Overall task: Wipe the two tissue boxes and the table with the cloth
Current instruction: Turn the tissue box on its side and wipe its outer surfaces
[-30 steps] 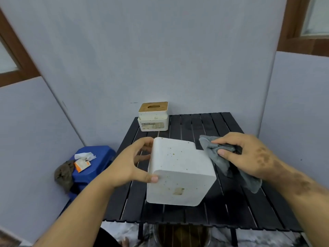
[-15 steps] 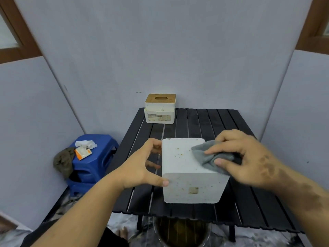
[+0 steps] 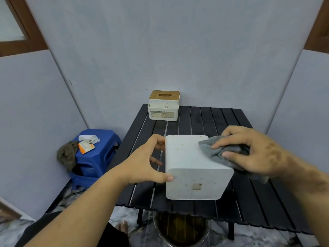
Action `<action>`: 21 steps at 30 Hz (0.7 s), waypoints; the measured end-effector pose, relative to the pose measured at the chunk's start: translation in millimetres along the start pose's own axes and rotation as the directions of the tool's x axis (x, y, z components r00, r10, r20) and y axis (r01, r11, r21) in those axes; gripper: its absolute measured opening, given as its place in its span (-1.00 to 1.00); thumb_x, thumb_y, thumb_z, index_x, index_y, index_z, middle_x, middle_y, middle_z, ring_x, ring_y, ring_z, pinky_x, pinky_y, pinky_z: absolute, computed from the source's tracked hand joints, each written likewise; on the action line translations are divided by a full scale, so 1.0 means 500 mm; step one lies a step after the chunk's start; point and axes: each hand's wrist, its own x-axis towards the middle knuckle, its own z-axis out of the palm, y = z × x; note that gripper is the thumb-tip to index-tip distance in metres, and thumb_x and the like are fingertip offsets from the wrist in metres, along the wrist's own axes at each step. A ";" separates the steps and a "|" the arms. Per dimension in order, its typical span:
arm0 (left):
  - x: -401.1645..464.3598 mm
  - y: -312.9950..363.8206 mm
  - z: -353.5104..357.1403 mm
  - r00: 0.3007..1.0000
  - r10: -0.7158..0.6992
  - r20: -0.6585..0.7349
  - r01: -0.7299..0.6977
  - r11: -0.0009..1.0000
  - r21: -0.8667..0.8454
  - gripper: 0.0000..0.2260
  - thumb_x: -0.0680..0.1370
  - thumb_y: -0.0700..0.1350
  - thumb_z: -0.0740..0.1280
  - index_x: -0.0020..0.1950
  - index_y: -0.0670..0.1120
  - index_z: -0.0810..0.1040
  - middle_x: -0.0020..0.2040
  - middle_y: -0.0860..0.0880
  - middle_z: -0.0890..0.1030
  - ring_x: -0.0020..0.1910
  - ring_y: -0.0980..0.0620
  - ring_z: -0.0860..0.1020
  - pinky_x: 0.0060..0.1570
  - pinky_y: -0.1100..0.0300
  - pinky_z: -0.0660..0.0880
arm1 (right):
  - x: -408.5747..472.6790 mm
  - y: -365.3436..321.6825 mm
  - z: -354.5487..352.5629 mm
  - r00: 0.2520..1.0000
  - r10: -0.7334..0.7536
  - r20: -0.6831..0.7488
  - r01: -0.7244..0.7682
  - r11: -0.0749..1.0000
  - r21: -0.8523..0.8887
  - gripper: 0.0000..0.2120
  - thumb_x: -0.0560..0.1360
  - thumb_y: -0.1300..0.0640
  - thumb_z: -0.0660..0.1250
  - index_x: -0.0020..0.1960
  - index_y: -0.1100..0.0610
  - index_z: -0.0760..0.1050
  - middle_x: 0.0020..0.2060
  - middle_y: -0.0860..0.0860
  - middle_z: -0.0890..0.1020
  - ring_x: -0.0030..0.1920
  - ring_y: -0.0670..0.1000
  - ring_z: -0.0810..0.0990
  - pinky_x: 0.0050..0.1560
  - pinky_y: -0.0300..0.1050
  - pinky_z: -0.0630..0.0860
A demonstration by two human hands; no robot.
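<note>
A smooth, rounded white tissue box (image 3: pixel 192 168), flecked with brown specks, sits at frame centre on the black slatted table (image 3: pixel 249 198). The left hand (image 3: pixel 142 163) grips its left side; the right hand (image 3: pixel 252 150) clutches a soft grey cloth (image 3: pixel 215 152) against its top. A second tissue box with wooden lid (image 3: pixel 163 106) stands at the table's far edge, before grey panel walls.

At our nine o'clock we see stacked blue stools (image 3: pixel 97 155) carrying a white tissue (image 3: pixel 89 138), an orange packet (image 3: pixel 86 147) and a drab rag (image 3: pixel 67 155).
</note>
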 end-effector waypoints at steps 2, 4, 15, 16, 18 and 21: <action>0.001 -0.001 0.003 1.000 0.004 -0.012 -0.004 1.000 -0.008 -0.20 0.24 0.18 0.59 0.40 0.12 0.33 0.34 0.22 0.50 0.39 0.21 0.45 0.20 0.09 0.62 | 0.013 -0.026 0.030 0.996 -0.087 0.009 0.087 0.993 -0.080 -0.74 0.41 0.00 0.40 0.07 -0.21 0.65 -0.07 -0.21 0.54 0.03 -0.11 0.47 0.06 -0.05 0.46; 0.002 -0.004 0.004 1.000 0.012 -0.027 -0.013 1.000 -0.025 -0.21 0.22 0.10 0.61 0.38 0.10 0.36 0.29 0.19 0.53 0.35 0.16 0.49 0.18 0.09 0.62 | 0.030 -0.088 0.087 0.977 -0.215 0.011 0.214 0.965 -0.149 -0.74 0.42 0.01 0.39 0.10 -0.15 0.64 -0.08 -0.18 0.53 -0.03 -0.06 0.41 -0.03 -0.09 0.44; -0.001 -0.009 0.016 0.998 0.004 -0.062 -0.008 0.998 -0.063 -0.20 0.22 0.11 0.65 0.38 0.15 0.37 0.33 0.10 0.52 0.34 0.15 0.50 0.16 0.09 0.63 | 0.058 -0.007 0.046 0.988 0.060 -0.140 -0.072 0.994 -0.081 -0.76 0.47 0.06 0.45 0.09 -0.21 0.64 -0.10 -0.22 0.54 0.03 -0.04 0.49 0.13 -0.13 0.40; -0.001 -0.009 0.016 0.998 0.003 -0.064 -0.007 0.998 -0.066 -0.20 0.22 0.11 0.65 0.38 0.14 0.37 0.33 0.10 0.52 0.35 0.15 0.49 0.16 0.10 0.62 | 0.068 -0.022 0.059 0.989 0.053 -0.135 -0.070 0.990 -0.125 -0.76 0.50 0.06 0.42 0.13 -0.18 0.63 -0.06 -0.20 0.54 0.05 -0.01 0.46 0.15 -0.10 0.40; -0.001 -0.008 0.016 0.998 0.007 -0.069 -0.011 0.998 -0.067 -0.20 0.22 0.09 0.65 0.38 0.12 0.38 0.33 0.10 0.52 0.37 0.13 0.48 0.16 0.08 0.62 | 0.089 -0.072 0.099 0.995 -0.010 -0.104 -0.015 0.970 -0.242 -0.73 0.56 0.05 0.31 0.24 -0.14 0.57 0.03 -0.17 0.51 0.07 -0.02 0.37 0.18 -0.06 0.40; -0.004 -0.008 0.019 0.996 0.011 -0.086 -0.018 0.996 -0.086 -0.22 0.22 0.05 0.66 0.37 0.10 0.40 0.33 0.09 0.53 0.38 0.09 0.47 0.17 0.02 0.63 | 0.108 -0.109 0.122 0.995 -0.077 -0.068 0.059 0.969 -0.241 -0.72 0.58 0.06 0.27 0.27 -0.12 0.54 0.05 -0.13 0.50 0.07 -0.03 0.34 0.17 -0.07 0.39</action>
